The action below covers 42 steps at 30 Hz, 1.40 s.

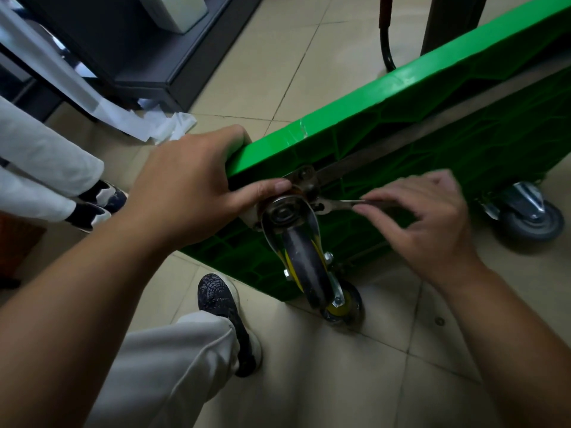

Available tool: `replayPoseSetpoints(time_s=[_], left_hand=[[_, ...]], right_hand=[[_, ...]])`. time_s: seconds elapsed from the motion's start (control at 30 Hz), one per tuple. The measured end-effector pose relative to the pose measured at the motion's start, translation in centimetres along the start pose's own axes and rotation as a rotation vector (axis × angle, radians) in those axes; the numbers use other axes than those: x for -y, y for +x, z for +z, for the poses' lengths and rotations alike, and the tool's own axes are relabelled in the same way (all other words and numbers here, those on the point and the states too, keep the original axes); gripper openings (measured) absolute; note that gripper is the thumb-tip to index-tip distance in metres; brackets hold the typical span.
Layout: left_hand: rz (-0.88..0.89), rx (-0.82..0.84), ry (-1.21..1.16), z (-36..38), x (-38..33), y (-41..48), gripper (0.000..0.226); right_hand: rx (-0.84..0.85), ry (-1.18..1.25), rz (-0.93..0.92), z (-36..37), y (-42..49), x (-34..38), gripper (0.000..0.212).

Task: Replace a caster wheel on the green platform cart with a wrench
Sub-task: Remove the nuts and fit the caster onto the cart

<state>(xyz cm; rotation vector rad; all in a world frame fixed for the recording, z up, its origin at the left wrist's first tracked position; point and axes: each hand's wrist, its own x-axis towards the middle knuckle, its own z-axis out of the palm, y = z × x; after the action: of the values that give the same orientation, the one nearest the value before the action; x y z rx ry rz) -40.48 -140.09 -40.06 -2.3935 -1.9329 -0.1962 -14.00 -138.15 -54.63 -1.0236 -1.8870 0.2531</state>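
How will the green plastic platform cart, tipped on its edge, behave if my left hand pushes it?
Standing on edge, the green plastic platform cart likely tips easily; the left hand grips its corner. Its ribbed underside suggests a stiff deck. The grey caster wheel seems to touch the floor, so it may roll.

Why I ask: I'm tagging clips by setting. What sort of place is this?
Likely an indoor office or storeroom: beige tiled floor, a dark shelving unit carrying a pale machine, and white paper sheets lying on the floor beside it.
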Motion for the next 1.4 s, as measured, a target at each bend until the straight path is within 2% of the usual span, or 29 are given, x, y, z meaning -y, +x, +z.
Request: replayPoseSetpoints(time_s=[0.13, 0.33, 0.43, 0.5, 0.57, 0.7, 0.83, 0.93, 1.07, 1.17, 1.3, 1.4], left_hand=[[-0.001, 0.012, -0.007, 0.0, 0.0, 0.0, 0.067], [-0.001, 0.011, -0.005, 0.0, 0.0, 0.1, 0.071], [0.003, 0.017, -0.007, 0.0, 0.1, 0.1, 0.072], [-0.002, 0.016, -0.004, 0.0, 0.1, 0.1, 0.070], [-0.009, 0.014, 0.000, 0.0, 0.1, 0.1, 0.069], [-0.008, 0.010, 0.003, 0.1, 0.1, 0.1, 0.067], [0.008, 0.006, -0.003, 0.1, 0.1, 0.1, 0.066], [0.012, -0.005, -0.007, 0.1, 0.1, 0.0, 0.065], [0.002, 0.006, -0.014, 0.1, 0.2, 0.1, 0.068], [0.009, -0.005, -0.008, 0.2, 0.1, 0.1, 0.066], [0.016, -0.012, -0.002, 0.1, 0.1, 0.1, 0.064], [0.018, -0.002, -0.012, 0.1, 0.2, 0.1, 0.066]], right_hand=[[0.096, -0.187, -0.235, -2.2, 3.1, 0.2, 0.024], [0.284, -0.349, -0.424, -3.7, 7.0, 1.0, 0.023], [0.360, -0.373, -0.457, -4.0, 8.2, 1.4, 0.022], [0.363, -0.336, -0.393, -3.7, 7.9, 1.0, 0.024], [0.323, -0.213, -0.225, -3.0, 6.5, 0.2, 0.026], [0.186, 0.112, 0.244, -0.5, 1.1, 0.0, 0.021], [0.016, 0.514, 0.556, 3.0, -2.3, 1.3, 0.008], [0.003, 0.778, 0.723, 4.5, -3.3, 2.4, 0.004], [-0.032, 0.840, 0.752, 5.0, -3.4, 2.4, 0.021], [-0.008, 0.750, 0.712, 4.4, -2.8, 2.0, 0.021], [0.073, 0.491, 0.559, 2.3, -1.4, 0.7, 0.020], [0.141, 0.162, 0.406, -0.1, 0.6, 0.7, 0.030]])
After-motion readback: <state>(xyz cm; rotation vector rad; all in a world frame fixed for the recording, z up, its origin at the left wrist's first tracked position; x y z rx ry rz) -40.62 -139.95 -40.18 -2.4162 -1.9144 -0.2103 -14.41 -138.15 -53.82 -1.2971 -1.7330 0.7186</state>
